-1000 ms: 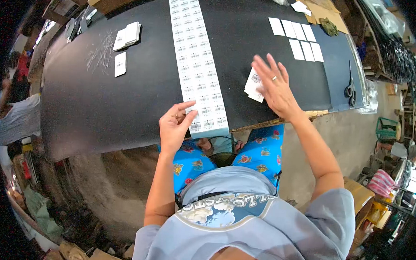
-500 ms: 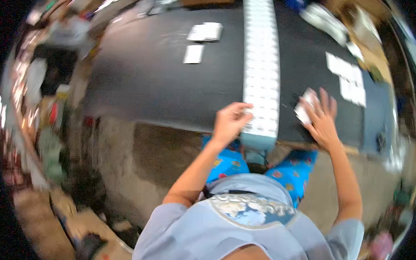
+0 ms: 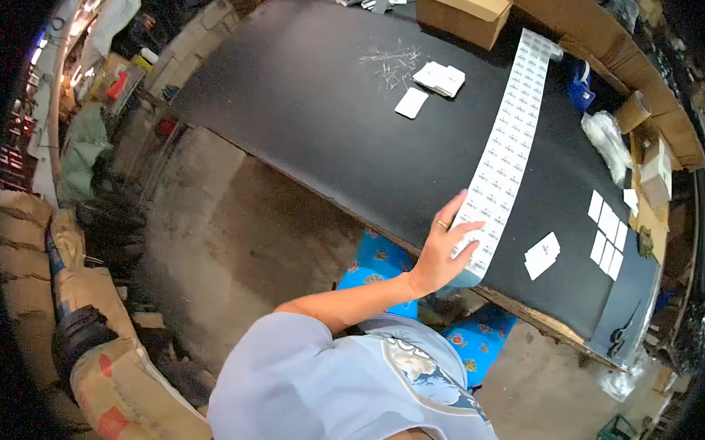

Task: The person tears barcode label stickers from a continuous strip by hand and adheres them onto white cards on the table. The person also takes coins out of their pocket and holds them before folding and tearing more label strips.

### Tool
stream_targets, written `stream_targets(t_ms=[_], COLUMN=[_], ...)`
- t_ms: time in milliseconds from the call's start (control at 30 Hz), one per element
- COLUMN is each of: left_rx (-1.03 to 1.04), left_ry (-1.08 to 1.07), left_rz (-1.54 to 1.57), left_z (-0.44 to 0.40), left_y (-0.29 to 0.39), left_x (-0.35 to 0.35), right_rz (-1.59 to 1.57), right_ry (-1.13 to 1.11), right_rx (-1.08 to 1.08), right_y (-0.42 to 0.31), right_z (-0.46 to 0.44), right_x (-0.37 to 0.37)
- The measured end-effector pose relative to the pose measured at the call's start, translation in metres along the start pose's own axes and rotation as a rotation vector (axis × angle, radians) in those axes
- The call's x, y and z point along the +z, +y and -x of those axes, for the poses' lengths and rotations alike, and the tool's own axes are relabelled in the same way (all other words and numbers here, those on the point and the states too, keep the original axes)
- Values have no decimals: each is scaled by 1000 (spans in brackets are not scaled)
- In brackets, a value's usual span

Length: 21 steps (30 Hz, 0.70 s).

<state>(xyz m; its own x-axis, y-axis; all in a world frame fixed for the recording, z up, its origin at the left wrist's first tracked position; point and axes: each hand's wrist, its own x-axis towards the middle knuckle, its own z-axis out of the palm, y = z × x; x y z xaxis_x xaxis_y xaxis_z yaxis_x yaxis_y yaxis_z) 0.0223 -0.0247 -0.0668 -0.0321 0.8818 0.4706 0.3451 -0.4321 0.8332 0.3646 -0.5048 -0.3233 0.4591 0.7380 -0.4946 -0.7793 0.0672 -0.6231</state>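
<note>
My left hand lies over the near end of a long white strip of printed labels, its fingers spread and a ring on one of them. The strip runs across the black table and bends down over the front edge beside my legs. To the right of the strip rests a small fanned pile of white cards. Further right, several white cards are laid out in rows. My right hand is out of sight.
Beyond the strip's left side sit a stack of white cards, a single card and thin clear pieces. A cardboard box stands at the back. Scissors lie near the right corner, and a plastic-wrapped bundle sits at the right.
The view has turned, so the table looks slanted. My right hand has left the fanned cards and gone out of view. My left hand now spreads further over the label strip.
</note>
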Motion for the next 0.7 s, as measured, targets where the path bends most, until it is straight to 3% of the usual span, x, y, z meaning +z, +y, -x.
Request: stream_targets(t_ms=[133,200,267,333,400,433,467,533,600,700], left_rx=[244,281,351,473,398,293,302,416,398,552], left_ry=[-390,-731,-1170,-1360,-1410,-1464,-1468,-1415,-1420,-1638], left_rz=[486,645,591,733,743,766,758,650,549,479], left_z=[20,40,67,99,135,153,168,192,211,224], left_y=[31,41,44,38,33,29,23,15,21,37], left_x=[24,44,75,110,139,150,161,177,182,181], right_rz=[512,743,984,1096,1033,744,735,1523,1512,1482], right_ry=[-58,-67,-32,-21,215,358,355,52,29,-34], right_rx=[41,39,44,25,-178,-256,-261,-507,-519,-507], right_y=[2,17,21,17,5,19,19,10,11,22], right_z=[12,21,49,58,54,47,45,47,31,16], right_x=[39,58,87,158,241,246,235,209,205,209])
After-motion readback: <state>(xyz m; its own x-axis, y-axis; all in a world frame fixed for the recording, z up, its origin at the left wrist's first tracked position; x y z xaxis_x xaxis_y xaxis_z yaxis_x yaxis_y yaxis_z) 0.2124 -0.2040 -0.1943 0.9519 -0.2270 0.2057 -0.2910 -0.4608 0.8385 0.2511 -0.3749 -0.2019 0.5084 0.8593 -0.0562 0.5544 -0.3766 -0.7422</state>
